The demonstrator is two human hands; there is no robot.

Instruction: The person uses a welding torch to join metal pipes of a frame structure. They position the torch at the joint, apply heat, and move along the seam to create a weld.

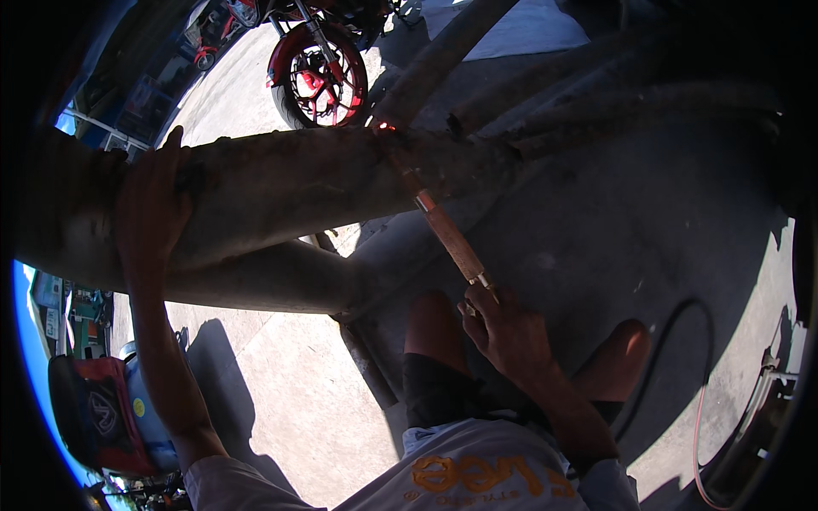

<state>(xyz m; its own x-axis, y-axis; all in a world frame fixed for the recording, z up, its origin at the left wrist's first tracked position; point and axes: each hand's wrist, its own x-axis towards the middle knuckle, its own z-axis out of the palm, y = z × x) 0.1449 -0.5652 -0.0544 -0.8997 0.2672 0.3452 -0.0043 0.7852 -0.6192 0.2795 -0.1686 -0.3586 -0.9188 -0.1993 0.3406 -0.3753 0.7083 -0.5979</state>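
Note:
A thick, dark metal pipe (pixel 281 183) runs across in front of me, joined to other pipes at its right. My left hand (pixel 153 200) grips its left part, with fingers over the top and the thumb on the near side. My right hand (pixel 507 332), below and to the right, is closed around the lower end of a long torch-like tool (pixel 452 243) with brass-coloured fittings. The tool slants up and left to the pipe. At its tip a small spot (pixel 386 126) glows red-orange on the pipe's upper edge. Shade hides details of the tip.
A second pipe (pixel 264 277) passes beneath. Beyond stands a motorcycle's red front wheel (pixel 322 81). A dark hose (pixel 710 332) curves over the concrete floor (pixel 298 392) at right. My knees are below the pipes; a red-and-black seat-like object (pixel 102 413) is at lower left.

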